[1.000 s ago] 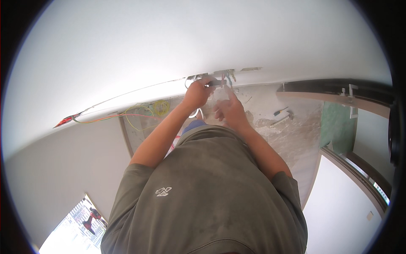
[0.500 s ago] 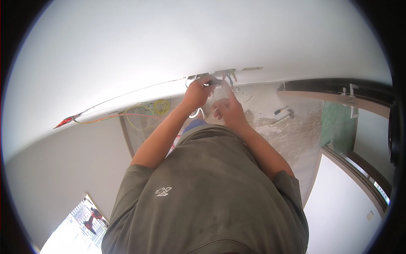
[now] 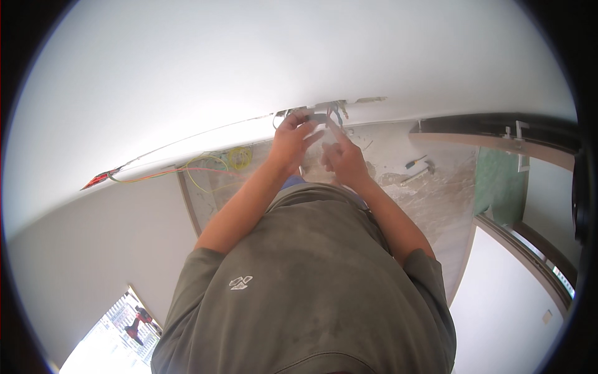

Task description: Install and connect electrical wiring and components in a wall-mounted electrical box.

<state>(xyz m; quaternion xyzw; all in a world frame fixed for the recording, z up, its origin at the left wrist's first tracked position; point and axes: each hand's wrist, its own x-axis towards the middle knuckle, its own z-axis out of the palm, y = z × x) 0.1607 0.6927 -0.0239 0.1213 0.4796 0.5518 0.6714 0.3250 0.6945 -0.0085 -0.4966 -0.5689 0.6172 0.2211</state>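
My left hand (image 3: 291, 140) pinches a small dark piece (image 3: 317, 117) at a cut-out (image 3: 330, 106) in the white wall (image 3: 299, 50), where red, blue and other wires (image 3: 339, 112) come out. Its lower fingers hang loosely below. My right hand (image 3: 346, 159) has the index finger stretched up to touch the dark piece or the wires beside it, with the other fingers loosely bent. The fingertips are slightly blurred, so the exact contact is hard to make out.
Yellow-green and red wires (image 3: 199, 171) trail leftward to another wall opening (image 3: 99, 178). A hammer (image 3: 417, 172) and a small tool (image 3: 412, 163) lie on the rough floor (image 3: 436, 199). At right are a dark frame (image 3: 461, 124) and white panel (image 3: 498, 293). A red-black drill (image 3: 134, 327) is at lower left.
My left hand's lower fingers have loosened and spread rightward below the dark piece. My right hand has shifted slightly right, its index finger still raised. The view is otherwise much the same.
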